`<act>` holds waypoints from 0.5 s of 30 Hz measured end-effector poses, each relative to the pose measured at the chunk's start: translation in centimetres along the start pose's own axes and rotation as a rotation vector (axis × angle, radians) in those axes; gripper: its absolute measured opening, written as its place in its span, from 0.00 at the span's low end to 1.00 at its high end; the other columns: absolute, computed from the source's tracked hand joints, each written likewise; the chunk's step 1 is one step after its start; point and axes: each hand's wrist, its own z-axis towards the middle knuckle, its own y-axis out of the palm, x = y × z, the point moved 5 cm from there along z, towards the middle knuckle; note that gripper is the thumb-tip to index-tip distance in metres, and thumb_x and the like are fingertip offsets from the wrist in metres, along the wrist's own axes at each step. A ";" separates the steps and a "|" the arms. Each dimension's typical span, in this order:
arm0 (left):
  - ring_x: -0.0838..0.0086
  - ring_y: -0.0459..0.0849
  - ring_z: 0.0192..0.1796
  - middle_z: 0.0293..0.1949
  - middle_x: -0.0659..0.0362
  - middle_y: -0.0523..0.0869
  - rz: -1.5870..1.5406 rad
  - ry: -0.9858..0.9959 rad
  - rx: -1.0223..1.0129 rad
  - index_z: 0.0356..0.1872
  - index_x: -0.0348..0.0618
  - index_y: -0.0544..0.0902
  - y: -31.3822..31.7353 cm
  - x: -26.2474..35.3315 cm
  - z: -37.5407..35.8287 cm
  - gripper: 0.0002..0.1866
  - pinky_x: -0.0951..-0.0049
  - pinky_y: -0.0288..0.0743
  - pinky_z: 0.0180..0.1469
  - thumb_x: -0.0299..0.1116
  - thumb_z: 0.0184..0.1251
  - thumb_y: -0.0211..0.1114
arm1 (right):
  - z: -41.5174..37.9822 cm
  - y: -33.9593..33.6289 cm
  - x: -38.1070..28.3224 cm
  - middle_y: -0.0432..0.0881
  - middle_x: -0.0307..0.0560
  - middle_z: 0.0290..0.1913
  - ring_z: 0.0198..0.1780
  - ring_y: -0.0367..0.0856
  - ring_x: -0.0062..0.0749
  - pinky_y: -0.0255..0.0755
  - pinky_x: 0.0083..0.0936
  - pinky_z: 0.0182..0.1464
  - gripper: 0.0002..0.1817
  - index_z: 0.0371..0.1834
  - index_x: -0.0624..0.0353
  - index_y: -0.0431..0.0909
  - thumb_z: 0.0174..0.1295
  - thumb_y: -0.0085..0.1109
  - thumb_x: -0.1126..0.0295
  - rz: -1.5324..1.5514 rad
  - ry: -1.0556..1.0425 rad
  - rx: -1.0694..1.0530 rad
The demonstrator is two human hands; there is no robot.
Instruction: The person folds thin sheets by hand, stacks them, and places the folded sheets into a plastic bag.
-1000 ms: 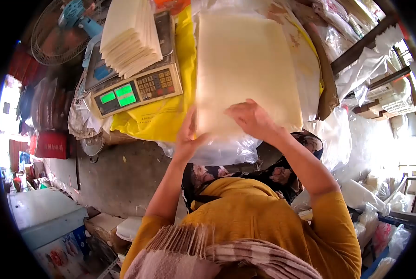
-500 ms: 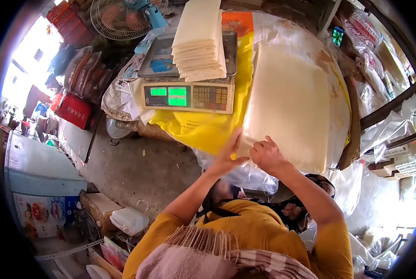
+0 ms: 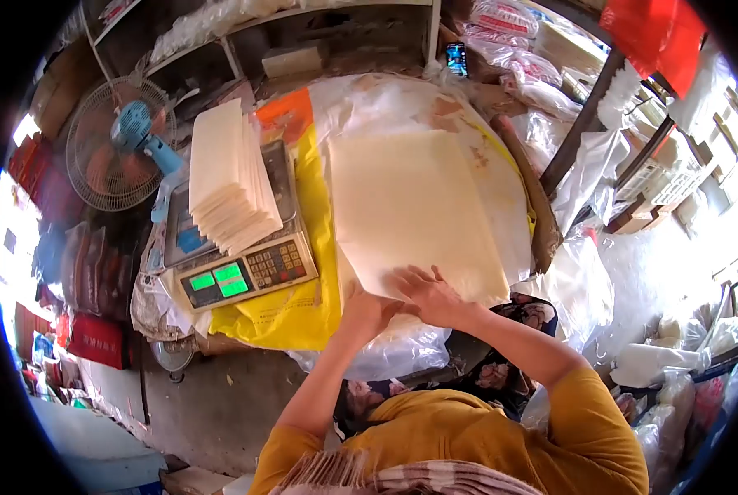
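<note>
A wide stack of thin cream-coloured sheets point(image 3: 418, 194) lies on the covered table in front of me. Its near left corner is lifted a little, and my left hand point(image 3: 367, 318) is at that corner, thumb pointing right, its fingers partly hidden by the sheet edge. My right hand point(image 3: 431, 297) rests on the near edge with fingers spread over the top sheet, touching or nearly touching my left thumb. To the left, a pile of folded cream sheets point(image 3: 230, 177) sits on the pan of a digital scale point(image 3: 249, 271) with lit green displays.
Yellow plastic sheeting point(image 3: 315, 223) lies between scale and stack. A fan point(image 3: 122, 144) stands behind the scale. A phone point(image 3: 456, 59) is propped at the back. Clear plastic point(image 3: 398, 351) hangs over the near table edge. Bagged goods point(image 3: 526, 62) fill the right rear.
My view has turned, so the table appears rotated and the scale lower left. My right hand has gone from curled fingers to spread ones on the sheet. The near left corner now looks lifted.
</note>
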 end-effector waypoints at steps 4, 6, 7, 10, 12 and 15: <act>0.46 0.60 0.68 0.65 0.48 0.67 0.295 0.061 0.315 0.61 0.49 0.74 1.2 0.0 0.0 0.29 0.41 0.47 0.68 0.48 0.59 0.62 | 2.4 -4.4 2.8 0.84 0.49 0.42 0.39 0.83 0.48 0.77 0.37 0.43 0.24 0.60 0.56 0.72 0.57 0.46 0.75 -0.190 0.087 0.019; 0.43 0.52 0.72 0.71 0.46 0.57 0.317 0.003 0.172 0.68 0.50 0.64 1.7 -0.4 0.2 0.36 0.45 0.40 0.72 0.50 0.60 0.62 | 3.5 -11.4 3.1 0.84 0.51 0.39 0.34 0.83 0.47 0.78 0.34 0.39 0.23 0.56 0.57 0.74 0.56 0.46 0.78 -0.132 0.099 0.359; 0.44 0.51 0.73 0.71 0.47 0.57 0.316 -0.013 0.160 0.68 0.50 0.64 1.7 -0.4 0.2 0.35 0.45 0.40 0.72 0.50 0.61 0.62 | 3.3 -14.9 1.3 0.83 0.52 0.40 0.35 0.83 0.47 0.78 0.34 0.39 0.23 0.56 0.58 0.74 0.55 0.46 0.79 -0.159 0.108 0.386; 0.47 0.48 0.74 0.71 0.48 0.56 0.314 -0.043 0.121 0.69 0.50 0.64 1.4 -0.1 0.2 0.35 0.48 0.39 0.73 0.49 0.62 0.61 | 2.0 -21.1 -2.6 0.83 0.52 0.44 0.37 0.83 0.44 0.78 0.34 0.41 0.22 0.55 0.59 0.74 0.54 0.48 0.79 -0.198 -0.007 0.493; 0.49 0.48 0.74 0.71 0.48 0.57 0.167 -0.064 0.119 0.69 0.49 0.64 1.5 -0.9 0.4 0.35 0.52 0.42 0.73 0.47 0.62 0.62 | 0.6 -18.4 -3.7 0.81 0.51 0.48 0.41 0.82 0.41 0.78 0.32 0.42 0.20 0.54 0.61 0.73 0.55 0.50 0.77 -0.230 -0.170 0.438; 0.54 0.54 0.73 0.70 0.47 0.59 -0.423 -0.076 0.215 0.67 0.43 0.64 -1.2 -3.4 0.4 0.35 0.59 0.49 0.73 0.43 0.61 0.63 | -1.5 -11.7 -2.7 0.79 0.50 0.48 0.43 0.82 0.38 0.78 0.29 0.43 0.20 0.53 0.62 0.72 0.55 0.51 0.75 -0.249 -0.235 0.335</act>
